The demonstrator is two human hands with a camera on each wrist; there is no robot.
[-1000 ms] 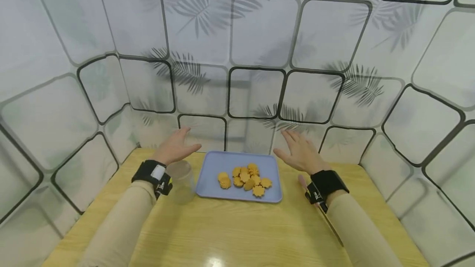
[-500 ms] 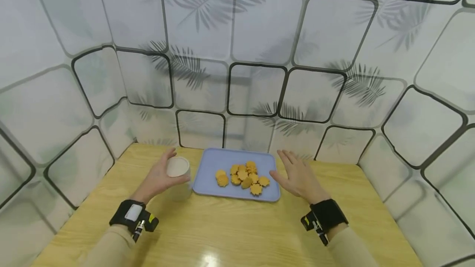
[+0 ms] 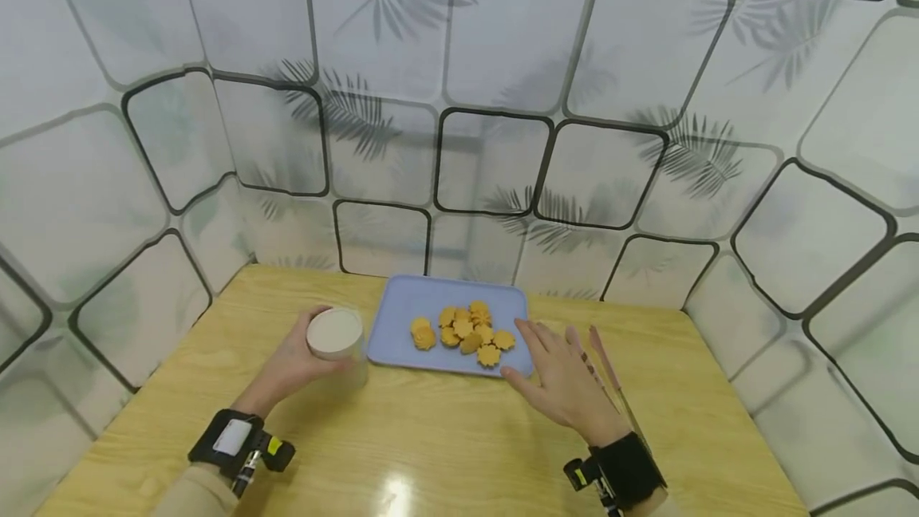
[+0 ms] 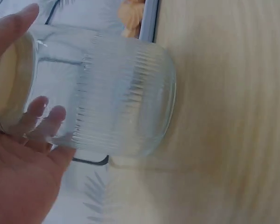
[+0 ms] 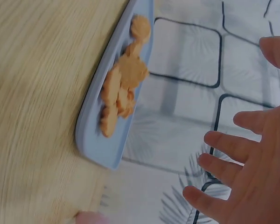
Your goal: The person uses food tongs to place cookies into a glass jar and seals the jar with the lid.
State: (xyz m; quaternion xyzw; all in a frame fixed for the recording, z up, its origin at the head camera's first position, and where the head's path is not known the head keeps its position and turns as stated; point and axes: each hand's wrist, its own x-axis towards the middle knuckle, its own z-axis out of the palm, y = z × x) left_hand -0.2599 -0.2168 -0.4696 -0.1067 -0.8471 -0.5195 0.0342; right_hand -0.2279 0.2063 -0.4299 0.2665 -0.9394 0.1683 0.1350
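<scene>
My left hand (image 3: 283, 369) grips a clear glass jar with a pale lid (image 3: 335, 331), left of the tray, fingers and thumb around its upper part. In the left wrist view the ribbed jar (image 4: 112, 93) lies across the picture, and several fingertips show through the glass. A light blue tray (image 3: 424, 297) bears several yellow-brown, flower-shaped cookies (image 3: 470, 341). My right hand (image 3: 570, 385) is held with fingers spread by the tray's right front corner, overlapping its edge in the head view. The right wrist view shows the palm (image 5: 266, 177) holding nothing.
Two slim rods with pink ends (image 3: 605, 357) lie on the table to the right, partly behind my right hand. The wooden table (image 3: 402, 437) meets a patterned curtain (image 3: 495, 158) at the back and sides.
My left hand has come down from above the jar, closed around it and drawn it slightly left and nearer. My right hand has lowered toward the tray's right edge, still holding nothing.
</scene>
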